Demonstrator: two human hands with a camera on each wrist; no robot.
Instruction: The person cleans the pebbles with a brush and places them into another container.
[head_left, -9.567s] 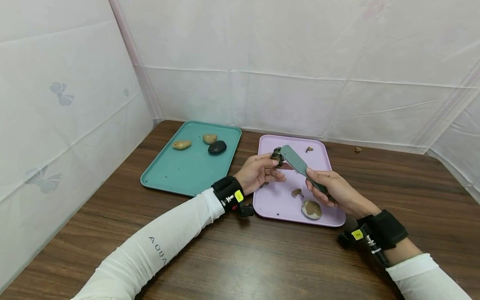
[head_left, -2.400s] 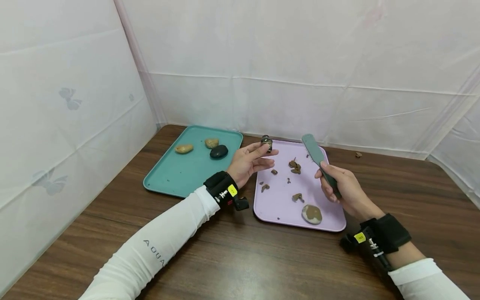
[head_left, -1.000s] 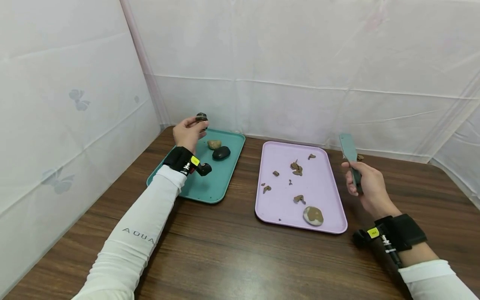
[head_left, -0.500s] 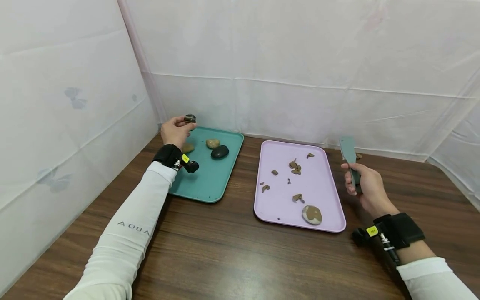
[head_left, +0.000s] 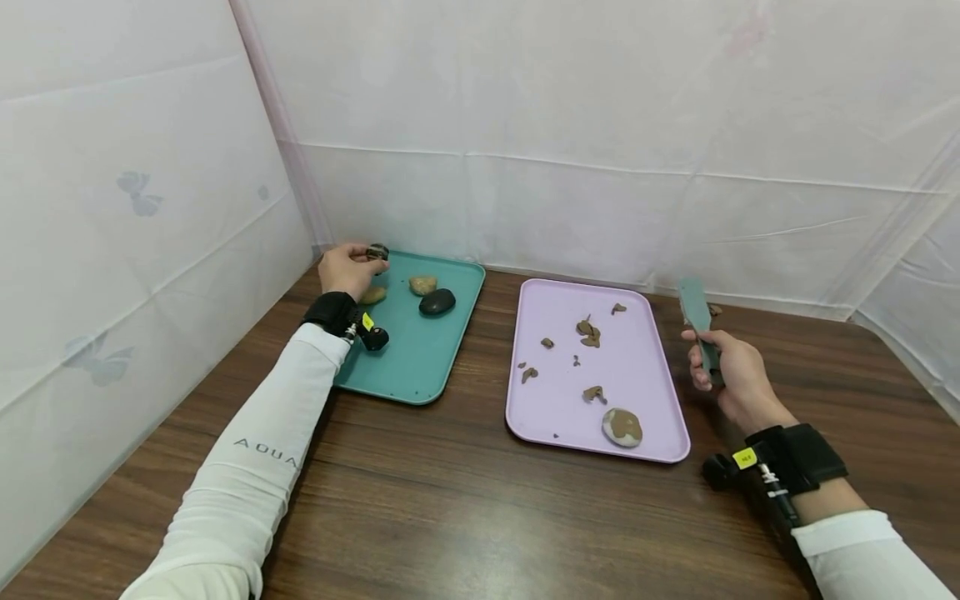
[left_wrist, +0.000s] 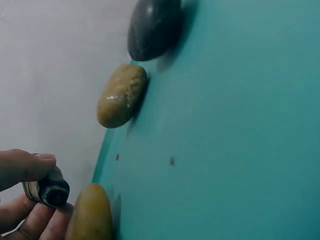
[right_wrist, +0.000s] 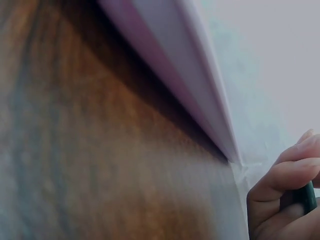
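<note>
Brush [head_left: 697,321] upright, head toward wall, right hand [head_left: 723,375] gripping handle. Left hand [head_left: 347,268] pinches striped stone [head_left: 377,251] over teal tray [head_left: 420,367].

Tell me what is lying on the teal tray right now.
On the teal tray lie three stones: a black stone, a tan stone behind it and another tan stone partly covered by the left hand, which pinches a small striped stone above the tray's far corner.

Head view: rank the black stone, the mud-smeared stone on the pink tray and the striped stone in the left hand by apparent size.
1. Mud-smeared stone, though it lies nearer the camera.
2. Black stone.
3. Striped stone, partly hidden by the left hand.
</note>
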